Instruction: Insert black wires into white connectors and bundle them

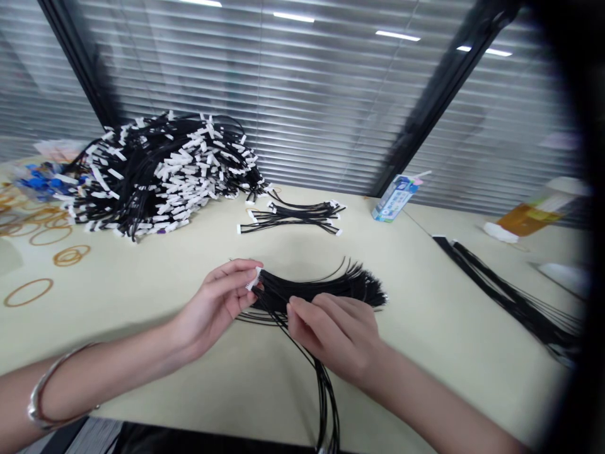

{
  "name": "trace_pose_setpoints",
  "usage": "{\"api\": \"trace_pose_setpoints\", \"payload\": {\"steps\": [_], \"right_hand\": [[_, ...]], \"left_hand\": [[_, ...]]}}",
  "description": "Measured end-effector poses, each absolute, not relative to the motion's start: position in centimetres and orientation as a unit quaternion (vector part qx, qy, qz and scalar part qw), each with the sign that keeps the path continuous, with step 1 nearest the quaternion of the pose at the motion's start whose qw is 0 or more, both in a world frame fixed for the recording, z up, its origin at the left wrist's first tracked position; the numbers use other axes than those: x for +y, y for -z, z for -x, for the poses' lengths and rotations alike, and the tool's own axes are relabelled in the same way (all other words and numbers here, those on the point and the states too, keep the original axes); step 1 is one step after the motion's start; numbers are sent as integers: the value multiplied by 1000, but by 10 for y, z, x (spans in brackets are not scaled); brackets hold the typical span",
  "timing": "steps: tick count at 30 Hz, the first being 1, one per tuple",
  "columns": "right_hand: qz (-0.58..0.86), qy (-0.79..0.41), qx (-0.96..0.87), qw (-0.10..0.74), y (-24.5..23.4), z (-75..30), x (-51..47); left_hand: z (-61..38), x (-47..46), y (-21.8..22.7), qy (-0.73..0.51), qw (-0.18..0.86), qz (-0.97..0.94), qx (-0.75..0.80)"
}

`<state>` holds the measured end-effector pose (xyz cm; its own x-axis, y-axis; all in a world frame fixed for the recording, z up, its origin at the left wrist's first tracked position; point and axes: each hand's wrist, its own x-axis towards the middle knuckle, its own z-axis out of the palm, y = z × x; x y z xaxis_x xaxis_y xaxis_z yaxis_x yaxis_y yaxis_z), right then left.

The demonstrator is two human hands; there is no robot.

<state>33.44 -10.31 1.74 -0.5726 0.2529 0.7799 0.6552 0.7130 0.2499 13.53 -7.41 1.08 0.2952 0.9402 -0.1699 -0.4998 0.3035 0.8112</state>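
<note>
My left hand (225, 293) pinches a white connector (254, 279) between thumb and fingers. Thin black wires run from this connector toward the right. My right hand (333, 331) is closed over some of these wires, and its fingertips hide part of them. Several wires (326, 397) hang below my right hand toward the table's front edge. Behind the right hand lies a thick bundle of black wires (350, 284), its loose ends fanned out to the right. A bracelet circles my left wrist.
A big heap of black cables with white connectors (184, 176) stands at the back left. Rubber bands (70, 254) and blue pieces (42, 183) lie left of it. A few short cables (293, 221) lie mid-table. A drink carton (396, 198) and more black wires (510, 290) are on the right.
</note>
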Motion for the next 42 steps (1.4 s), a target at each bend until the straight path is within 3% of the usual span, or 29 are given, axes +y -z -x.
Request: {"api": "trace_pose_setpoints", "payload": {"steps": [14,23,42], "right_hand": [[361,193,-843,350,-10,-326,-99],[325,201,-879,286,-2,-330,-101],[281,246,-879,297,-12,-330,-100]], "left_hand": [[-137,-76,-6,-455,708,-381,383],[-138,-76,-3,-437,719,-389,376],[-137,-75,-1,-432,712,-391,392]]}}
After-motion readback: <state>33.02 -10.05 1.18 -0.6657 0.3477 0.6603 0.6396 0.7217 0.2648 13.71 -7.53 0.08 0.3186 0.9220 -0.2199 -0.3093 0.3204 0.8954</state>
